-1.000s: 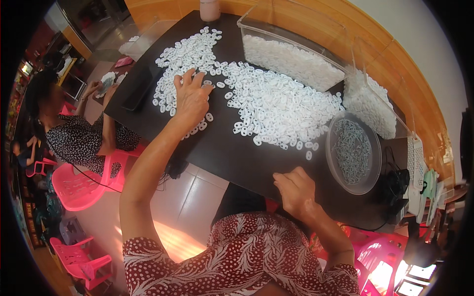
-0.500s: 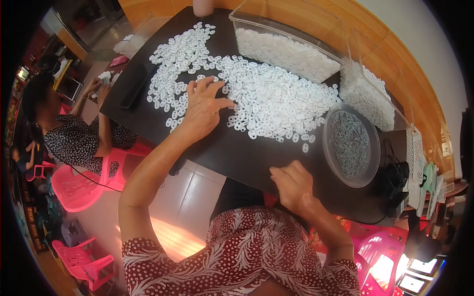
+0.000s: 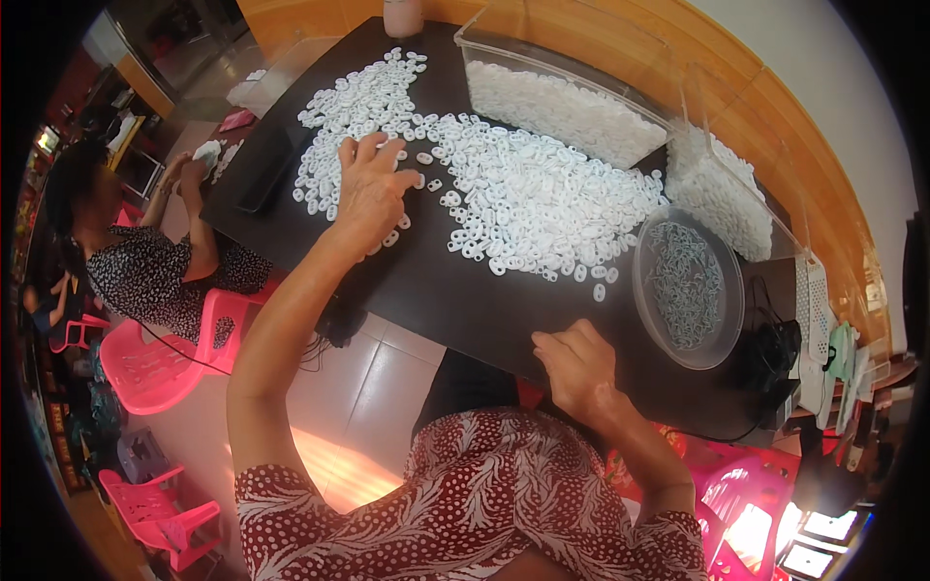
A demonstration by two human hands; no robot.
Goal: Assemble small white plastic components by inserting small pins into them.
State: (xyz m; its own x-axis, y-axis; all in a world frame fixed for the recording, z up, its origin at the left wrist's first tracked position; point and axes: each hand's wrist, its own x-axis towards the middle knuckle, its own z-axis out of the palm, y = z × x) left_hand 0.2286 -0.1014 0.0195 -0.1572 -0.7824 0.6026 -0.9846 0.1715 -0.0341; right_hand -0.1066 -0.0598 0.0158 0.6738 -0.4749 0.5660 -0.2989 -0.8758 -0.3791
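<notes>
My left hand (image 3: 370, 192) lies over the small white oval pieces with two holes (image 3: 354, 102) on the left of the dark table. Its fingers are spread, with the tips down among the pieces. A few loose ovals lie by its thumb, and others are partly hidden under the palm. To the right spreads a larger heap of the same white ovals (image 3: 542, 194). My right hand (image 3: 579, 366) rests at the table's near edge with its fingers curled together. Whatever it may hold is hidden.
A round clear tub (image 3: 643, 315) of small grey metal pieces stands at the right. Behind the heap are clear bins (image 3: 567, 58) of white pieces. A dark flat object (image 3: 266, 182) lies at the table's left edge. Another person (image 3: 145, 261) sits at the left near pink chairs (image 3: 145, 368).
My left hand has moved left, away from the larger heap. Several ovals now lie loose in the gap between the two groups. My right hand has barely moved.
</notes>
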